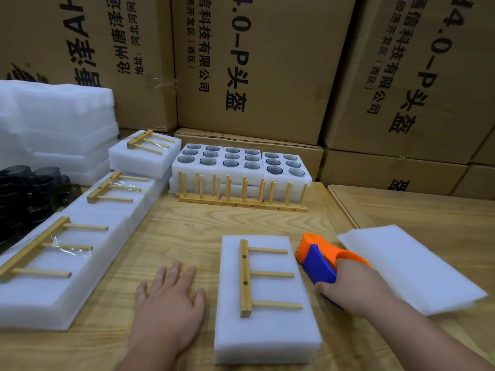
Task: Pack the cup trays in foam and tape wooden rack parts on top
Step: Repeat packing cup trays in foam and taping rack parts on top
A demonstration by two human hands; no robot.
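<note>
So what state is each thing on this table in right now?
Front foam block: closed, flat on the table.
Wooden rack part: loose on that block, no tape visible.
Tape dispenser: gripped by the right hand.
Left hand: open, flat on the table.
Cup trays: uncovered, cups showing.
Left foam packs: rack parts taped on.

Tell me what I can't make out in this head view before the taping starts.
- Tape dispenser: the right hand covers its rear, so the roll and any loose tape end are hidden.
- Front foam block: closed, contents unseen; no tape visible over its wooden rack part.
- Dark items: cut off by the left edge, too dark to identify.
- Loose foam sheet: blurred at its near edge.
</note>
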